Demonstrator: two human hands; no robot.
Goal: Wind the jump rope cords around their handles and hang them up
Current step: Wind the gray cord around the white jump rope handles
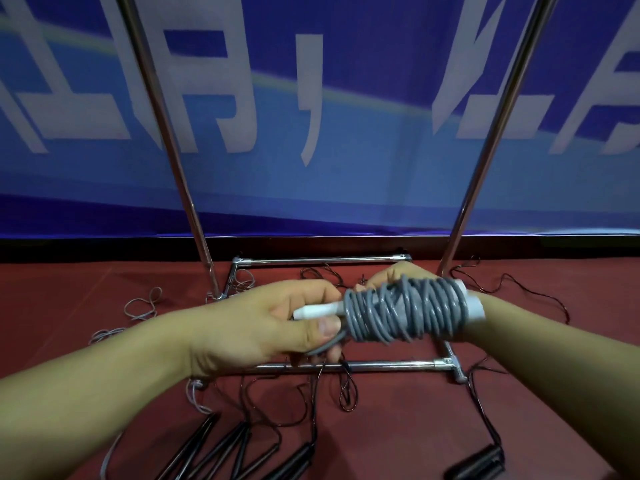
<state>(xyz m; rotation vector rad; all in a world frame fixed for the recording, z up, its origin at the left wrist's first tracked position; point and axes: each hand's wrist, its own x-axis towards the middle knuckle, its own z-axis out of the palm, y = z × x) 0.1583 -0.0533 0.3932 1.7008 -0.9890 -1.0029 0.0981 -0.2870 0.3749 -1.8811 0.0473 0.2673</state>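
The left hand (263, 327) pinches the white handle tip (311, 311) and a loop of grey cord (405, 313); the right hand (401, 277) grips the wound bundle from behind, held over the chrome rack base (363, 366). Around it on the red floor (69, 296) – black handles (207, 445), dark cords (346, 393), loose grey rope (142, 306) – with two rack poles (166, 140) against a blue banner (311, 185)

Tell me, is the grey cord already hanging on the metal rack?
No, the grey cord is wound around the white handles and both hands, left and right, hold it before the metal rack.
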